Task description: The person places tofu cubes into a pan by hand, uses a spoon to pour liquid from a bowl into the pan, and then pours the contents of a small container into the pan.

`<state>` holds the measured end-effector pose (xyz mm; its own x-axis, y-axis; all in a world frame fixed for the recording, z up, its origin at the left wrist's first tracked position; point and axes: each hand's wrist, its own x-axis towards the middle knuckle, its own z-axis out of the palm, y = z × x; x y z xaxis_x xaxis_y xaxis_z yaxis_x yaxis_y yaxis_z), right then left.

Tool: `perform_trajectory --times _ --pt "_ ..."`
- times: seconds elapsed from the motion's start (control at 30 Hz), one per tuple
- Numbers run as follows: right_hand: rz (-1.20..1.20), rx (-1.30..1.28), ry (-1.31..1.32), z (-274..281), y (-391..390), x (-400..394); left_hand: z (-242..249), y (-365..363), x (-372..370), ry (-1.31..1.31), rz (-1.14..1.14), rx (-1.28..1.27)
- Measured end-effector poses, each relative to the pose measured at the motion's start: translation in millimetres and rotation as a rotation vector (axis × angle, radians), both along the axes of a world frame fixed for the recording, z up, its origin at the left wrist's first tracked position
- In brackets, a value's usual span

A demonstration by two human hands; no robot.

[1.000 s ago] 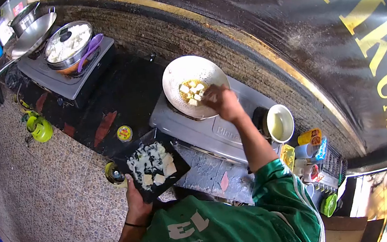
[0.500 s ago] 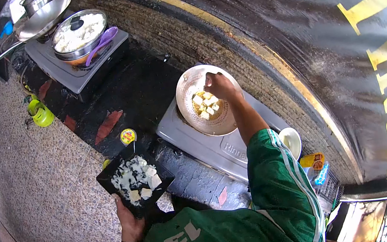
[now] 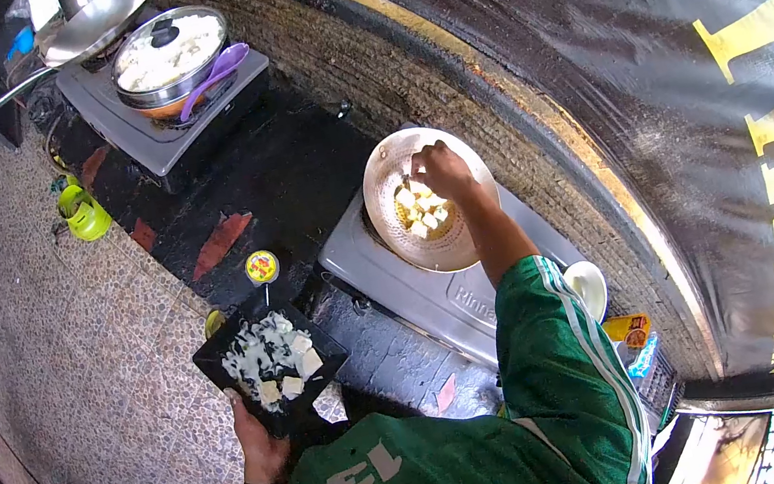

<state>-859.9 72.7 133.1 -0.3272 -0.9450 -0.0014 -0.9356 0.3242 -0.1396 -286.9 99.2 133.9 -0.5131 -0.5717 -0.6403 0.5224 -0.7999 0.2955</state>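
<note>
My left hand (image 3: 262, 442) grips the near edge of a square black plate (image 3: 213, 356). White cubes and white shreds or smears lie on the plate. My right hand (image 3: 442, 172) is over a round metal pan (image 3: 408, 244), its fingers bent together above several pale cubes (image 3: 422, 206) in the pan. Whether anything is between those fingers is too small to tell. The pan stands on a grey stove (image 3: 359, 257).
A second stove (image 3: 161, 156) at the upper left bears a lidded pan (image 3: 170, 53) and a purple spoon (image 3: 214, 79). Nearby are a wok (image 3: 99, 24), a round yellow-lidded tub (image 3: 261, 267), a white bowl (image 3: 587, 289), an orange packet (image 3: 630, 330) and a green object (image 3: 84, 214).
The view has shifted slightly, so the stoves and pan appear a little further right. My right hand is still over the pan, its fingers drawn in a little. My left hand still holds the plate.
</note>
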Motion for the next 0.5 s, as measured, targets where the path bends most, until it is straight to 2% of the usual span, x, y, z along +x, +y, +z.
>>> perform_trajectory --times 0.07,0.2,0.27,0.43,0.5 --pt "-0.003 -0.025 0.043 1 1 -2 1 -1 0 -0.015 0.007 -0.020" --pt "-0.083 0.132 0.024 13 8 -9 -3 -2 9 -0.055 0.007 -0.024" --pt "0.004 0.105 0.064 15 12 -16 -6 -6 9 -0.047 0.003 -0.028" --pt "-0.114 0.243 0.098 12 18 3 -10 -9 12 -0.039 -0.031 -0.030" --pt "-0.122 0.215 0.114 9 17 9 -4 -9 13 -0.041 -0.036 -0.038"
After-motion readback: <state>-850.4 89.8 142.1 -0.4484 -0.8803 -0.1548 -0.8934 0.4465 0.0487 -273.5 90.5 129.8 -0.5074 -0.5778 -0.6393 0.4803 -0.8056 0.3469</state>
